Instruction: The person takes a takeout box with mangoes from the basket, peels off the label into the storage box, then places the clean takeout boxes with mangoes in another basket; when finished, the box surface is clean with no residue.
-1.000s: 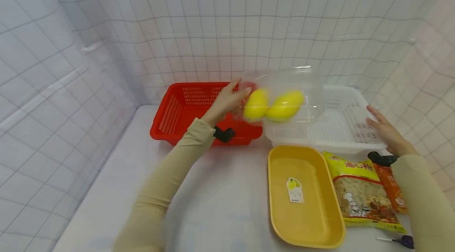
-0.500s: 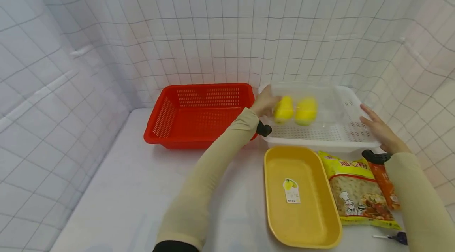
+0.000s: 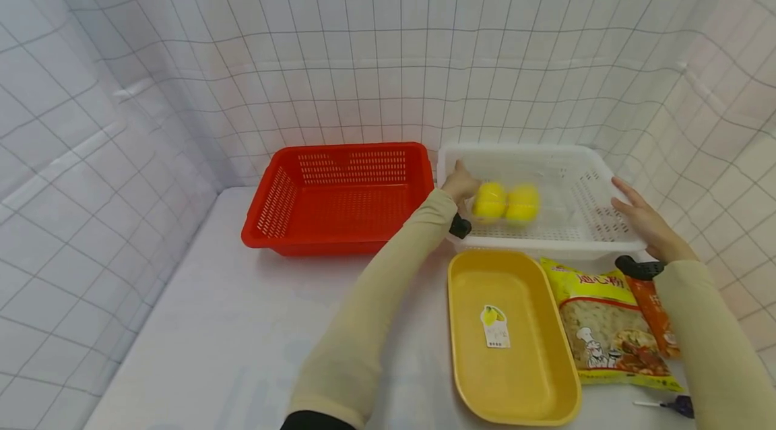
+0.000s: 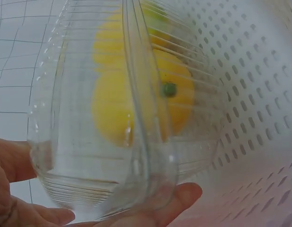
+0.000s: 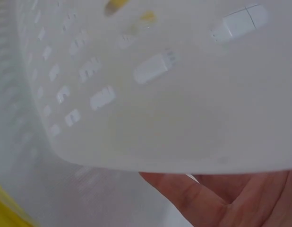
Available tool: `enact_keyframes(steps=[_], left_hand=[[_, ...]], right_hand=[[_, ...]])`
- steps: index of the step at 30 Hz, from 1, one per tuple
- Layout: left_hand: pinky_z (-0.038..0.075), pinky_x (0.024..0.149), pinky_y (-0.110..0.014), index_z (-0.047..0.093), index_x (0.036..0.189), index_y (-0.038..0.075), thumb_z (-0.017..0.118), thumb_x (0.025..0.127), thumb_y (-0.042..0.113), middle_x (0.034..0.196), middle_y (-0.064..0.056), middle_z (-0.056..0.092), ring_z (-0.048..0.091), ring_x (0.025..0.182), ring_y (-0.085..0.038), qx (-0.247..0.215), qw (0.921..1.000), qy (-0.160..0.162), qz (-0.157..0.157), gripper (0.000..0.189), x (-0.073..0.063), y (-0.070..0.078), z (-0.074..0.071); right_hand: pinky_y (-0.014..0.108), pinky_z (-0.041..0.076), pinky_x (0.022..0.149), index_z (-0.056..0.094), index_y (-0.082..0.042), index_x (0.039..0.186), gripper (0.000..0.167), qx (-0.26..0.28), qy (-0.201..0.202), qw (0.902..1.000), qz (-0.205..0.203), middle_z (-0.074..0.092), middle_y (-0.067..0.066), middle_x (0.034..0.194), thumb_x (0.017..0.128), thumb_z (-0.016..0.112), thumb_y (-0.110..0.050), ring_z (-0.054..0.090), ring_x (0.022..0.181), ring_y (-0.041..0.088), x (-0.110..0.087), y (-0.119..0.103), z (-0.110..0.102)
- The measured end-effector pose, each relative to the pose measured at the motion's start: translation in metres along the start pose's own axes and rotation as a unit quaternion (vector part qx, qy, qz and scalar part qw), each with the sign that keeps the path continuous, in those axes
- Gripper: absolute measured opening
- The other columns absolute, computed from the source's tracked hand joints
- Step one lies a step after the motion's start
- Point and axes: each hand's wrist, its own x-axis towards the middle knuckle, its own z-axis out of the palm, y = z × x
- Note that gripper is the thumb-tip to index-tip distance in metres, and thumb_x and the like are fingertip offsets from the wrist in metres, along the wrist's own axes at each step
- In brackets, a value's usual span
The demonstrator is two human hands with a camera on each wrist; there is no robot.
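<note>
My left hand (image 3: 461,185) grips the near-left end of a clear plastic clamshell box (image 4: 80,156), with the thumb on one side and fingers beneath. Inside the box are yellow lemons (image 3: 506,203), one showing a green stem end. The box sits low inside the white perforated basket (image 3: 545,246), toward its left half. At the basket's right end, my right hand (image 3: 651,224) touches the outside of the rim with fingers extended. In the right wrist view, its thumb (image 5: 184,194) lies against the basket's edge, the other fingers mostly hidden.
A red perforated basket (image 3: 339,245) stands left of the white one. In front are a yellow tray (image 3: 515,376) with a lemon sticker, a yellow pasta bag (image 3: 612,329), an orange packet (image 3: 655,312) and a small dark-handled tool (image 3: 679,406). A tiled-pattern sheet hangs behind.
My left hand has carried the clear box from above the gap between the baskets rightward and down into the white basket. My right hand has stayed at the white basket's right end.
</note>
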Motion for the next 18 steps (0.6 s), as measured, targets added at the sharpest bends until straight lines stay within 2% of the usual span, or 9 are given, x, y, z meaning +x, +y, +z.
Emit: enact_keyframes(steps=[2, 4, 6, 8, 14, 15, 16, 17, 18], left_hand=[[0.043, 0.04, -0.024, -0.004, 0.153, 0.012, 0.047, 0.099, 0.019, 0.094, -0.018, 0.06, 0.05, 0.049, -0.018, 0.041, 0.9991, -0.011, -0.009, 0.074, 0.002, 0.001, 0.001], [0.031, 0.037, -0.021, -0.007, 0.152, 0.009, 0.043, 0.1, 0.018, 0.07, -0.009, 0.052, 0.032, 0.041, -0.011, 0.081, 0.9963, -0.026, -0.016, 0.073, 0.004, 0.002, 0.001], [0.025, 0.036, -0.02, -0.01, 0.151, 0.006, 0.04, 0.1, 0.016, 0.06, -0.004, 0.04, 0.024, 0.039, -0.009, 0.12, 0.9917, -0.042, -0.022, 0.071, 0.007, 0.003, 0.002], [0.023, 0.036, -0.019, -0.01, 0.15, 0.004, 0.038, 0.1, 0.015, 0.059, -0.003, 0.039, 0.022, 0.039, -0.008, 0.14, 0.9886, -0.048, -0.023, 0.07, 0.008, 0.004, 0.003], [0.025, 0.039, -0.02, -0.011, 0.15, 0.003, 0.038, 0.1, 0.016, 0.065, -0.006, 0.042, 0.024, 0.042, -0.01, 0.161, 0.9858, -0.048, -0.011, 0.071, 0.007, 0.004, 0.003], [0.034, 0.045, -0.018, -0.012, 0.15, 0.004, 0.04, 0.101, 0.019, 0.075, -0.006, 0.051, 0.037, 0.048, -0.008, 0.157, 0.9864, -0.049, -0.003, 0.072, 0.003, 0.003, 0.002], [0.043, 0.056, -0.019, -0.013, 0.15, 0.005, 0.041, 0.101, 0.021, 0.09, -0.008, 0.057, 0.05, 0.061, -0.009, 0.152, 0.9869, -0.055, 0.01, 0.074, -0.002, 0.003, 0.001], [0.047, 0.07, -0.022, -0.013, 0.15, 0.007, 0.043, 0.101, 0.025, 0.108, -0.01, 0.057, 0.057, 0.082, -0.011, 0.149, 0.9867, -0.059, 0.026, 0.077, -0.008, 0.002, -0.001], [0.045, 0.087, -0.026, -0.014, 0.15, 0.008, 0.044, 0.101, 0.028, 0.128, -0.014, 0.049, 0.053, 0.106, -0.016, 0.149, 0.9856, -0.066, 0.048, 0.079, -0.015, 0.001, -0.003]], right_hand=[[0.038, 0.056, 0.062, -0.003, -0.036, 0.152, 0.061, -0.003, 0.0, 1.0, -0.005, 0.039, 0.001, 0.123, 0.103, 0.032, -0.04, 0.063, 0.082, 0.009, 0.0, -0.001, 0.0], [0.037, 0.056, 0.062, -0.003, -0.035, 0.152, 0.061, -0.002, 0.001, 0.9999, -0.011, 0.04, 0.0, 0.122, 0.103, 0.032, -0.039, 0.062, 0.083, 0.008, 0.0, -0.001, 0.0], [0.037, 0.055, 0.062, -0.003, -0.036, 0.152, 0.06, 0.0, 0.004, 0.9999, -0.012, 0.04, -0.002, 0.121, 0.103, 0.032, -0.04, 0.061, 0.083, 0.007, 0.0, -0.002, 0.001], [0.036, 0.055, 0.063, -0.002, -0.036, 0.152, 0.06, 0.001, 0.005, 0.9999, -0.013, 0.04, -0.002, 0.121, 0.103, 0.032, -0.04, 0.061, 0.083, 0.006, 0.0, -0.002, 0.001], [0.036, 0.055, 0.062, -0.002, -0.035, 0.152, 0.061, 0.01, 0.003, 0.9998, -0.015, 0.038, -0.002, 0.123, 0.103, 0.032, -0.04, 0.061, 0.084, 0.005, -0.001, -0.002, 0.002], [0.036, 0.056, 0.062, -0.002, -0.035, 0.152, 0.061, 0.012, 0.003, 0.9998, -0.013, 0.039, -0.002, 0.123, 0.102, 0.032, -0.04, 0.061, 0.084, 0.006, -0.001, -0.002, 0.002], [0.037, 0.056, 0.062, -0.002, -0.036, 0.152, 0.061, 0.014, 0.002, 0.9999, -0.01, 0.038, -0.001, 0.123, 0.102, 0.033, -0.041, 0.061, 0.084, 0.007, -0.001, -0.002, 0.002], [0.037, 0.056, 0.063, -0.002, -0.037, 0.152, 0.061, 0.015, 0.002, 0.9999, -0.006, 0.038, 0.0, 0.124, 0.102, 0.033, -0.041, 0.061, 0.083, 0.007, -0.001, -0.002, 0.001], [0.037, 0.056, 0.063, -0.002, -0.037, 0.152, 0.061, 0.014, 0.002, 0.9999, -0.002, 0.037, 0.001, 0.125, 0.102, 0.033, -0.041, 0.061, 0.083, 0.008, -0.001, -0.002, 0.001]])
